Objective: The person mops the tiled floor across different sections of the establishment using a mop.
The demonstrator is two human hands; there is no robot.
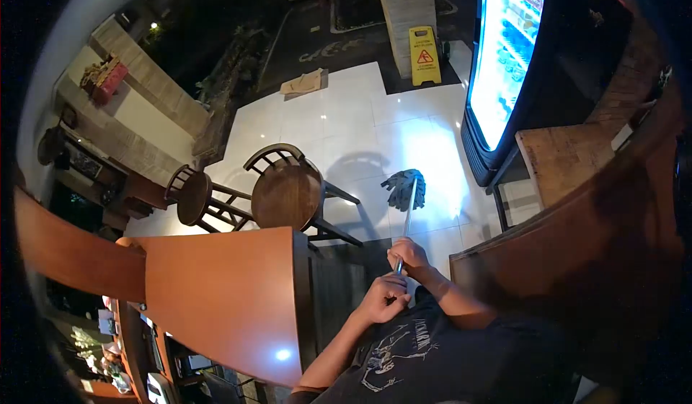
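Note:
A mop (pixel 411 201) with a grey strand head and a metal handle stretches away from my body. Its head rests on the shiny white tile floor (pixel 303 124), beside a bright reflection. My right hand (pixel 409 253) is wrapped around the handle, farther along it. Closer to my chest, my left hand (pixel 385 297) is closed around the handle's upper part. The handle's near end is hidden by my hands.
Two dark wooden bar stools (pixel 287 196) stand left of the mop, by an orange-brown counter (pixel 216 281). A lit drinks fridge (pixel 508 58) and a wooden table (pixel 569 155) are at right. Ahead are a yellow caution sign (pixel 424 56) and a flat tan mat (pixel 303 83).

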